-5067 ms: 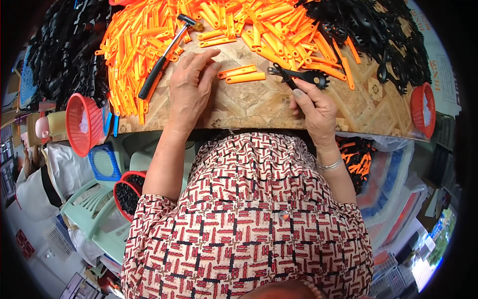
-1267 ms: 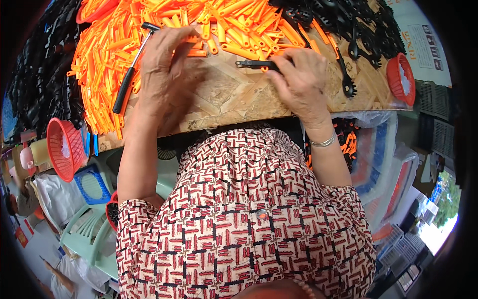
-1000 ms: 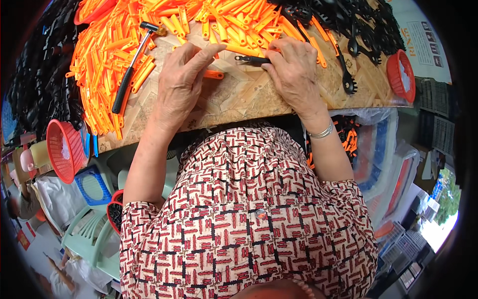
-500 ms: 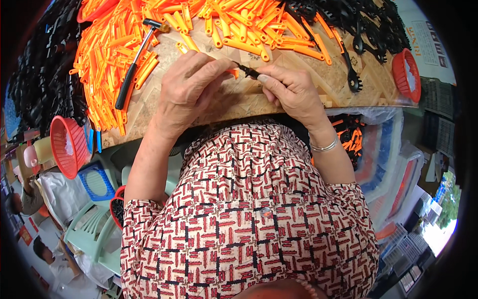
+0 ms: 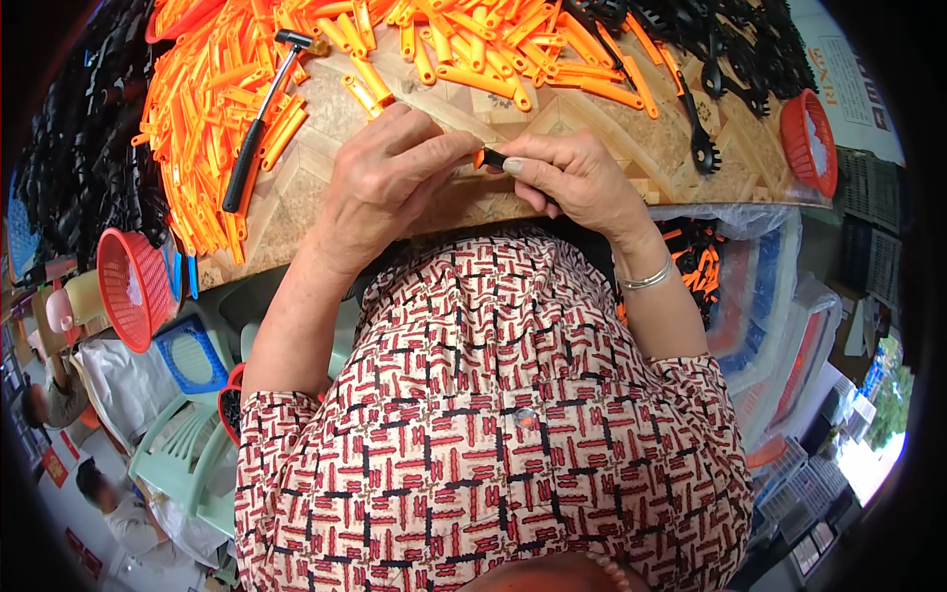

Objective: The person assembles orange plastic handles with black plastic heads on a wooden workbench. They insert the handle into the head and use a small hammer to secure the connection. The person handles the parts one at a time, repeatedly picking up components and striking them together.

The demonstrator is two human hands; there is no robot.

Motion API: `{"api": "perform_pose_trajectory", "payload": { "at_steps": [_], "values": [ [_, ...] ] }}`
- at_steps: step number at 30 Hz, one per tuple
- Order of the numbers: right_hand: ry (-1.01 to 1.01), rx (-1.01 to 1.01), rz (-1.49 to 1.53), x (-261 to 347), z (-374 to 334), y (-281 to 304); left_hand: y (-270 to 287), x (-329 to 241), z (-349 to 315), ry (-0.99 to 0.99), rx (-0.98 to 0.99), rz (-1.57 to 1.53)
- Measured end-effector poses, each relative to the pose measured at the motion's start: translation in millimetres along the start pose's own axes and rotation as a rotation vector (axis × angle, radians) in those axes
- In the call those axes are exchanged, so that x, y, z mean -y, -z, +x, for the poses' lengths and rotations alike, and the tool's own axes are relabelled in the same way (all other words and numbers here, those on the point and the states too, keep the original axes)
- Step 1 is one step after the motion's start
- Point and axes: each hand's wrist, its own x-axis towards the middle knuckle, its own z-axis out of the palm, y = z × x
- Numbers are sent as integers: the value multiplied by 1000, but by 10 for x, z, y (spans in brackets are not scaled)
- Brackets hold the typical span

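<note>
Fingers closed, my left hand [image 5: 390,178] grips an orange handle [image 5: 479,158], of which only the end shows past the fingertips. Opposite it, my right hand [image 5: 580,180] pinches a black utensil shank [image 5: 495,159] between thumb and fingers; the rest of that utensil is hidden by the hand. The shank meets the orange end, and how far it goes in cannot be made out. Both hands are just above the table's near edge. Beyond them spreads a big heap of loose orange handles [image 5: 212,109], several lying close behind my left hand.
A hammer [image 5: 258,128] with a black grip lies against the orange heap. Black utensils [image 5: 702,148], some with orange handles, are piled far right. Red baskets [image 5: 809,143] stand at the table's right end and left side [image 5: 138,291]. An orange-and-black-filled bin [image 5: 755,286] sits below right.
The black shank's thin tip, bared and apart from the orange handle before, now meets the handle's end. My hands have come closer together, and the view has shifted slightly.
</note>
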Motion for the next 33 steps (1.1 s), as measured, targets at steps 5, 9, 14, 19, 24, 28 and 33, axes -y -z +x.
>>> {"api": "perform_pose_trajectory", "payload": {
  "at_steps": [5, 9, 14, 19, 24, 28, 33],
  "values": [
    [92, 64, -37, -34, 35, 50, -62, 48, -8, 114, 42, -91],
    [595, -47, -590, -84, 54, 7, -38, 55, -18, 190, 87, -180],
    [636, -204, -780, -58, -23, -59, -134, -71, -117, 223, 79, -66],
    [652, -519, -1069, 91, -167, 134, -56, 85, -77, 239, -110, 12],
    [327, -925, -1446, 31, -432, 951, 399, 631, -114, 280, -57, 300],
    [274, -1048, -1599, -61, -325, 1201, 372, 705, -40, 154, 95, 416],
    [361, -983, -1567, 7, -90, 1029, 402, 696, -91, 272, 153, 435]
  ]
}}
